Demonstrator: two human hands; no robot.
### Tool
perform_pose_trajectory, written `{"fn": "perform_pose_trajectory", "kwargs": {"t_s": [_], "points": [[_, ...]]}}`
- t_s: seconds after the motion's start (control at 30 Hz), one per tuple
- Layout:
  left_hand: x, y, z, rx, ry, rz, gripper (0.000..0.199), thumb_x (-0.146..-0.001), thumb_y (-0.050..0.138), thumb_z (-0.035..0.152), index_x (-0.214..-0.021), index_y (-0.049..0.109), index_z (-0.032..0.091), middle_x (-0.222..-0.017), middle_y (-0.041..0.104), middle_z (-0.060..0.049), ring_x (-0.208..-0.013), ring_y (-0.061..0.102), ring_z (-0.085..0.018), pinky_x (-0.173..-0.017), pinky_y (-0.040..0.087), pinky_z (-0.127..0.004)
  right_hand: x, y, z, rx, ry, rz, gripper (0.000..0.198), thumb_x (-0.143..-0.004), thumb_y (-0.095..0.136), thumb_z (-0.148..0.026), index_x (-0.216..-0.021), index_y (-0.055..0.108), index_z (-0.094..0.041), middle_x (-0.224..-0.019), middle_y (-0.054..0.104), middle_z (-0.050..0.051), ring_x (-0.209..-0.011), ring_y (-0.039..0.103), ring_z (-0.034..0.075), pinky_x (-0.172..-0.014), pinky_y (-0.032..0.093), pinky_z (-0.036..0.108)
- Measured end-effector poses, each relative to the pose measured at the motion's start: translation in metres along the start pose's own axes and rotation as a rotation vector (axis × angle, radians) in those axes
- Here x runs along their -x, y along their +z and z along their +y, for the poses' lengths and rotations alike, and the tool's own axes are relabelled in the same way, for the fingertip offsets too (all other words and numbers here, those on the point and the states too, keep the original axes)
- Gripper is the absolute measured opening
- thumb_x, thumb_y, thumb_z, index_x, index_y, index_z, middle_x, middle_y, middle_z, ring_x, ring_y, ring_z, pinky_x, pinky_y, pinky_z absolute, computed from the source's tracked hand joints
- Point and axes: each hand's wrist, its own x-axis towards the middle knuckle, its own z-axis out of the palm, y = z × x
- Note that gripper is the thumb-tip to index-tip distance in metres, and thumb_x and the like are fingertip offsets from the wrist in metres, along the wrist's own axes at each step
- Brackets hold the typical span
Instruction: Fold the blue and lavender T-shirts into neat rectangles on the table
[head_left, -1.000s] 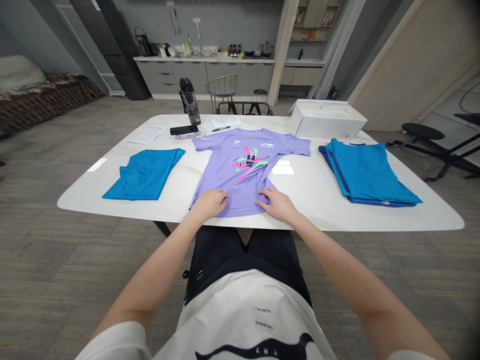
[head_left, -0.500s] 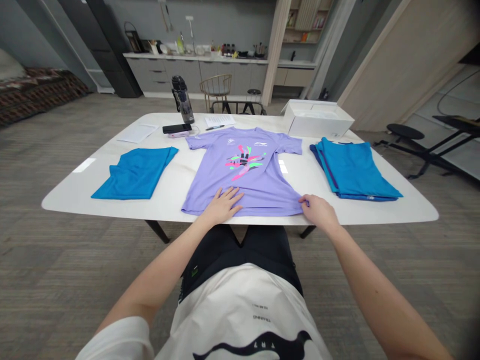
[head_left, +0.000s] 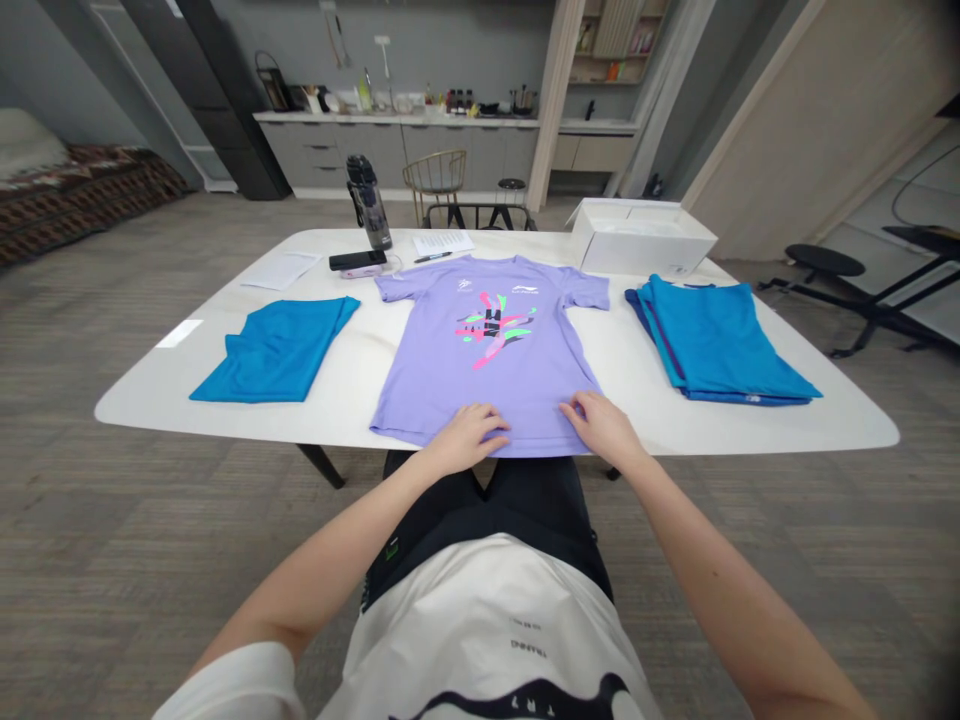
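Observation:
A lilac T-shirt (head_left: 491, 375) with a pink, green and black print lies front up and spread out, collar away from me. Its lower hem reaches the table's near edge. My left hand (head_left: 471, 438) rests on the lower middle of the shirt, fingers loosely bent and holding nothing. On the lower right side of the shirt lies my right hand (head_left: 600, 425), its fingertips touching the cloth and its thumb and fingers a little apart. The fabric between my hands looks mostly smooth.
A folded blue garment (head_left: 281, 350) lies left on the white table (head_left: 352, 385); a stack of folded blue garments (head_left: 727, 340) lies right. Farther back are a water bottle (head_left: 371, 205), a black case (head_left: 357, 260), a pen (head_left: 433, 257), papers (head_left: 281, 270) and a white box (head_left: 645, 240).
My right hand has let go of the hem's right corner and moved left onto the shirt. My left hand has slid nearer to me. The creases across the lower shirt have flattened.

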Motion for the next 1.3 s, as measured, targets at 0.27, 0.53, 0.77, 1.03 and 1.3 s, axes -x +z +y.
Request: {"fn": "perform_pose_trajectory", "kwargs": {"t_s": [0.27, 0.53, 0.77, 1.03, 1.3], "points": [[-0.040, -0.032, -0.037, -0.045, -0.162, 0.171, 0.034, -0.105, 0.047, 0.034, -0.130, 0.067, 0.022, -0.137, 0.062, -0.011, -0.128, 0.060, -0.024, -0.112, 0.046, -0.040, -0.034, -0.003, 0.007, 0.232, 0.166, -0.067, 0.049, -0.106, 0.038, -0.053, -0.108, 0.071, -0.016, -0.105, 0.073, 0.019, -0.100, 0.071, 0.032, -0.090, 0.052, 0.042], [-0.024, -0.038, -0.089, -0.460, -0.432, -0.021, 0.064, -0.106, 0.029, 0.059, -0.162, 0.037, 0.027, -0.171, 0.029, -0.008, -0.158, 0.024, -0.030, -0.128, 0.017, -0.060, -0.054, 0.029, 0.010, 0.157, 0.046, -0.117, 0.062, -0.108, 0.022, -0.054, -0.163, 0.034, -0.029, -0.171, 0.027, 0.007, -0.156, 0.026, 0.036, -0.121, 0.026, 0.065], [0.005, -0.033, -0.079, -0.485, -0.500, -0.015, 0.069, -0.105, 0.022, 0.065, -0.164, 0.033, 0.031, -0.173, 0.021, -0.004, -0.160, 0.019, -0.030, -0.128, 0.014, -0.062, -0.027, 0.028, 0.013, 0.302, 0.339, -0.113, 0.076, -0.103, 0.022, -0.067, -0.166, 0.028, -0.024, -0.167, 0.032, 0.021, -0.150, 0.030, 0.049, -0.112, 0.029, 0.073], [-0.065, -0.046, -0.103, -0.470, -0.449, -0.023, 0.067, -0.106, 0.021, 0.061, -0.163, 0.034, 0.029, -0.173, 0.019, -0.006, -0.160, 0.019, -0.030, -0.127, 0.018, -0.060, -0.112, 0.028, -0.004, 0.124, -0.079, -0.183, 0.067, -0.107, 0.017, -0.061, -0.164, 0.032, -0.029, -0.174, 0.020, 0.007, -0.159, 0.017, 0.033, -0.123, 0.020, 0.065], [-0.056, -0.037, -0.114, -0.463, -0.459, -0.046, 0.072, -0.103, 0.022, 0.068, -0.165, 0.028, 0.032, -0.172, 0.024, -0.004, -0.160, 0.019, -0.029, -0.128, 0.010, -0.063, -0.108, 0.045, -0.002, 0.140, 0.055, -0.236, 0.071, -0.103, 0.015, -0.070, -0.166, 0.023, -0.038, -0.174, 0.018, 0.004, -0.159, 0.013, 0.040, -0.114, 0.011, 0.083]]}}
